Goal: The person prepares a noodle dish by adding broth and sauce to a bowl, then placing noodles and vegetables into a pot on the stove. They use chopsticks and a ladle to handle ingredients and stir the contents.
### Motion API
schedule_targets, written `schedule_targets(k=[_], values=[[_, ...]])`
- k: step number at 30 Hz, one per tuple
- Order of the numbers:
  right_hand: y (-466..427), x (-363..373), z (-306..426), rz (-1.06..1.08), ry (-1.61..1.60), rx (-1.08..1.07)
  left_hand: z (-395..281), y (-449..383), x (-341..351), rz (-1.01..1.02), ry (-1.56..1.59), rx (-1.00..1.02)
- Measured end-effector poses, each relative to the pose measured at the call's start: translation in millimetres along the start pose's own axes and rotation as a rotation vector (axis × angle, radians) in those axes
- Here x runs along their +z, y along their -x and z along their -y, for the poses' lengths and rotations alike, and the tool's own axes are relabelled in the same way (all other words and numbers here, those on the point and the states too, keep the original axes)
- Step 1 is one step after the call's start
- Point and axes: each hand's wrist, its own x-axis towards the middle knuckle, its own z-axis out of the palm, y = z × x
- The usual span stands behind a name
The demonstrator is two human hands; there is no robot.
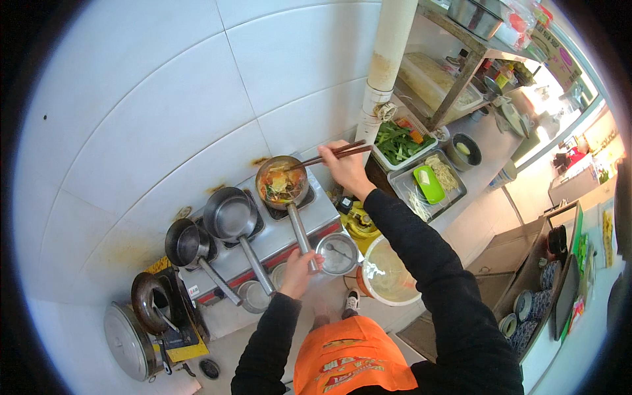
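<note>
My left hand (297, 270) is closed round the end of the long metal handle of a saucepan (281, 182) on the right burner of a steel gas stove (276, 237). The pan holds reddish food with what looks like egg and greens. My right hand (345, 168) holds a pair of dark chopsticks (328, 154) whose tips reach into that food. Two more long-handled pans, a middle one (230, 215) and a smaller dark one (187, 243), rest on the other burners and look empty.
Right of the stove are a metal bowl with a ladle (337, 254), a large bucket (390, 271), a basket of greens (401, 143) and a noodle tray (427, 185). A wok (150, 301) and a large lidded pot (126, 340) stand at the left. A pipe (385, 54) runs down the wall.
</note>
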Motion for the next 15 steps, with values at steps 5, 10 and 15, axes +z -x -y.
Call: schedule_targets(k=[5,10,15], values=[[2,8,-27,-0.148,-0.423,0.431,0,2,2,-0.003,0.007,0.011],[9,22,-52,-0.305,-0.679,0.651,-1,2,3,-0.003,0.002,0.002],[16,15,-68,-0.35,-0.774,0.7,0,0,0,0.01,0.003,0.004]])
